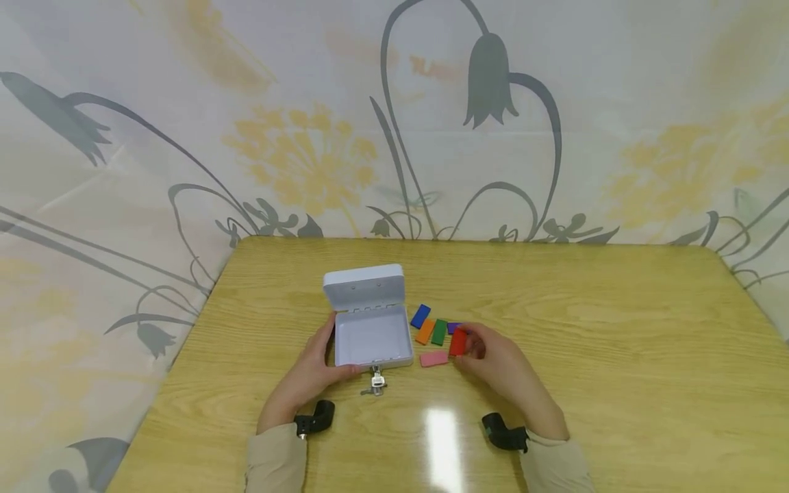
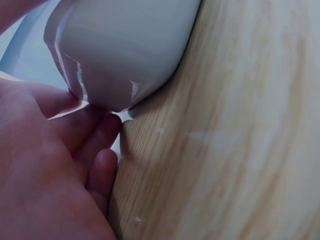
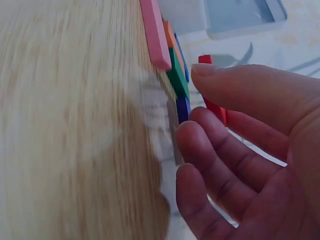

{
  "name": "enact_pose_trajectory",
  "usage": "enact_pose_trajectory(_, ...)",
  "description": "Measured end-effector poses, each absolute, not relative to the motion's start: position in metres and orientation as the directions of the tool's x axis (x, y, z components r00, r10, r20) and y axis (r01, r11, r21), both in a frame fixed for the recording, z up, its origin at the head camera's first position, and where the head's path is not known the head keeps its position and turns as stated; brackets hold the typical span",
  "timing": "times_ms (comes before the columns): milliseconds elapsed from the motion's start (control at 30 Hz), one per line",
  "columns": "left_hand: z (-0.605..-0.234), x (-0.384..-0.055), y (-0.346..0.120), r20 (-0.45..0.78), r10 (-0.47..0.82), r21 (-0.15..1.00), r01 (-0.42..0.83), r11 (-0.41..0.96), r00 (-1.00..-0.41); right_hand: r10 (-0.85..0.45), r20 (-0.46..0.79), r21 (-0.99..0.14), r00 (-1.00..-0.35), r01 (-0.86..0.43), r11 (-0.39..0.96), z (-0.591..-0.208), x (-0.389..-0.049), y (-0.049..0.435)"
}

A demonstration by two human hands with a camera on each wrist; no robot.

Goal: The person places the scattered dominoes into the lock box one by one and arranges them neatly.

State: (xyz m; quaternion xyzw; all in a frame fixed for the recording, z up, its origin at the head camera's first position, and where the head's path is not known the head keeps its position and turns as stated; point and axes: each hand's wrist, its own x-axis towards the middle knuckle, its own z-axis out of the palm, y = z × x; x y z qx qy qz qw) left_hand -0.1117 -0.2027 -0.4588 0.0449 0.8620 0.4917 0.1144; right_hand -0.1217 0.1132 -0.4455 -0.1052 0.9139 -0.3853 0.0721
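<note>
A white lockbox (image 1: 374, 337) stands with its lid (image 1: 364, 286) raised, and keys (image 1: 377, 382) hang at its front lock. My left hand (image 1: 309, 375) grips the box's left side, thumb at the front edge and fingers along the side; the left wrist view shows fingertips low against a rounded corner (image 2: 125, 55). To the right of the box, my right hand (image 1: 504, 361) pinches a red block (image 1: 458, 342) between thumb and fingers. In the right wrist view that red block (image 3: 205, 60) is raised off the table, partly hidden by the thumb.
Between box and right hand lie a blue block (image 1: 420, 316), an orange block (image 1: 425, 332), a green block (image 1: 439, 332), a purple block (image 1: 453, 327) and a pink block (image 1: 434, 359). The wooden table (image 1: 616, 356) meets a flower-patterned backdrop (image 1: 431, 171) at its far edge.
</note>
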Motion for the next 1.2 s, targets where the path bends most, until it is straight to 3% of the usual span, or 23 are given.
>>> enact_pose_trajectory(1200,-0.455,-0.112,-0.198,-0.176,0.177,0.813,-0.041,0.581,-0.968,-0.398,-0.024,-0.709,-0.917,-0.265,0.653,-0.413,-0.140,0.066)
